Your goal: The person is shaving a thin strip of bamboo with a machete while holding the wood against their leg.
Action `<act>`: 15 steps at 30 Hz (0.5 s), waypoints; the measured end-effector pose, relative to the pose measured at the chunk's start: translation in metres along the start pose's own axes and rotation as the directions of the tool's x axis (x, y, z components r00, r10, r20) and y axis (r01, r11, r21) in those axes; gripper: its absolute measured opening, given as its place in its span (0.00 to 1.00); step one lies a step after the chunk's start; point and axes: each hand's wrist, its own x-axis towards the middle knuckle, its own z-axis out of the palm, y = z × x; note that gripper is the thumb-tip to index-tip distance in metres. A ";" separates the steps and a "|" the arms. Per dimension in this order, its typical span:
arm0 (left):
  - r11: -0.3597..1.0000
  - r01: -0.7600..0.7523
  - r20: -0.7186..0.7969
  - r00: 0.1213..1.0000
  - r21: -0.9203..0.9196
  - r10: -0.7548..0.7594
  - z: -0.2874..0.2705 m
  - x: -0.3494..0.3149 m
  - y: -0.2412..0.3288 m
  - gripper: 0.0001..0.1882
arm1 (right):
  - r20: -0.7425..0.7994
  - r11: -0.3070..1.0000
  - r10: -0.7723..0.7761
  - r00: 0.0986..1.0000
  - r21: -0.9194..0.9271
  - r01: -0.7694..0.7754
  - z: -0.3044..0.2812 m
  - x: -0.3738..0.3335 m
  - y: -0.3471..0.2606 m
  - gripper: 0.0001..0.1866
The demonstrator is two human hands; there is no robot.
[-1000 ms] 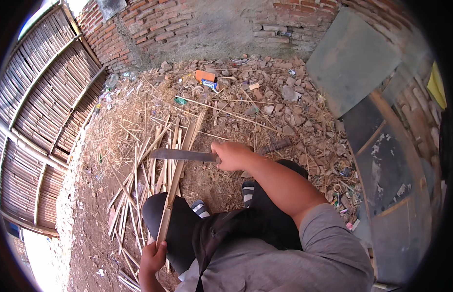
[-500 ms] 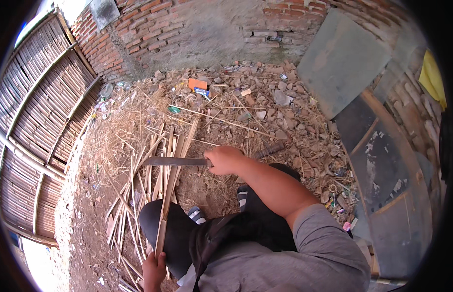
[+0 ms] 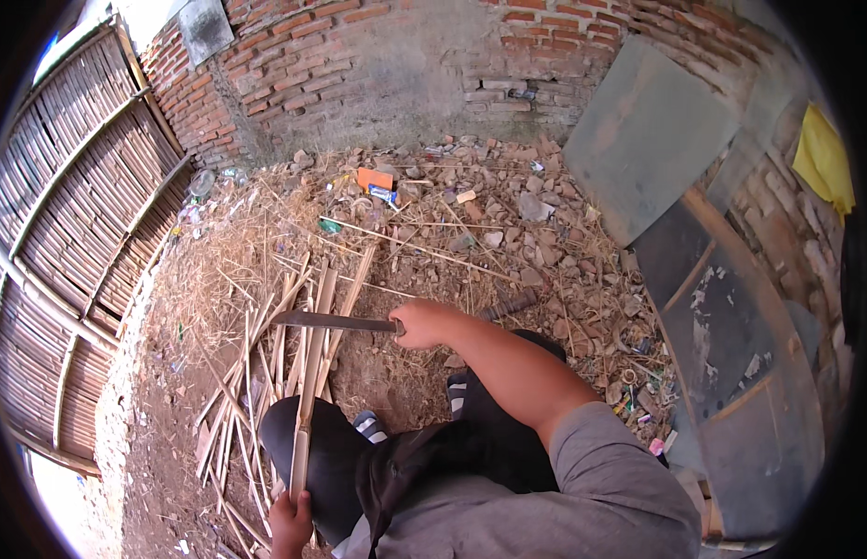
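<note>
- Bamboo strip (image 3: 308,391) is lying along the inner side of the left knee (image 3: 277,421), near end on the body side of it, far end sticking out past it. Looks light and springy-stiff lengthwise, probably splintery along the edges, so I wouldn't expect much slip, but mind your skin.
- Left of the knee there's a messy pile of split bamboo (image 3: 230,429), same sort of skinny stuff.
- Body side of the knee: left hand (image 3: 290,520), fingers clamped on the strip's near end. Good place to hold it imo, since it's well apart from the blade.
- Beyond the knee, the machete (image 3: 359,324) sits crosswise over the strip. Can't tell if the blade is actually touching. Probably the heavier, rigid piece here, so the handle's the only bit I'd grab.
- Right of the knee and farther out: right hand (image 3: 422,322), fingers wrapped around that handle.
- Versus a second ago, left to right: strip's far end has swung left, pointing straighter out from the knee. Blade looks thinner, more edge-on. Gap's wider to the loose piece (image 3: 355,293) out beyond the knee, on its right. Both hands have kept their grips.
</note>
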 end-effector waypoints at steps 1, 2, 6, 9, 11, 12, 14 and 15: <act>1.000 -0.003 0.004 1.000 -0.006 0.003 0.000 0.001 0.007 0.21 | 0.043 0.999 -0.034 0.998 -0.015 0.035 0.004 -0.002 -0.004 0.19; 1.000 0.001 0.005 1.000 0.015 -0.001 -0.002 0.000 0.015 0.21 | 0.087 0.997 -0.067 0.994 -0.029 0.069 0.007 -0.004 -0.008 0.18; 0.999 0.012 -0.001 1.000 0.040 -0.012 -0.008 -0.003 0.023 0.21 | 0.153 0.973 -0.185 0.971 -0.110 0.203 0.016 -0.008 -0.031 0.10; 1.000 -0.002 -0.026 1.000 -0.022 0.002 -0.005 -0.006 0.022 0.21 | 0.238 0.992 -0.082 0.968 -0.071 0.102 0.007 0.000 -0.024 0.12; 0.995 -0.020 -0.040 0.999 -0.094 0.016 -0.003 -0.005 0.022 0.21 | 0.197 0.998 -0.045 0.979 -0.035 0.052 0.007 0.009 -0.001 0.12; 0.997 -0.022 -0.017 1.000 -0.077 0.021 -0.003 -0.002 0.022 0.21 | 0.151 1.000 -0.002 0.989 0.005 0.001 0.009 0.012 0.011 0.12; 0.998 -0.014 -0.020 1.000 -0.067 0.013 -0.003 0.000 0.016 0.21 | 0.134 0.999 -0.037 0.990 -0.034 0.042 0.015 0.018 0.011 0.13; 0.994 -0.022 -0.019 1.000 -0.105 0.020 -0.001 0.000 0.012 0.21 | 0.121 0.996 -0.057 0.991 -0.062 0.065 0.016 0.014 0.005 0.13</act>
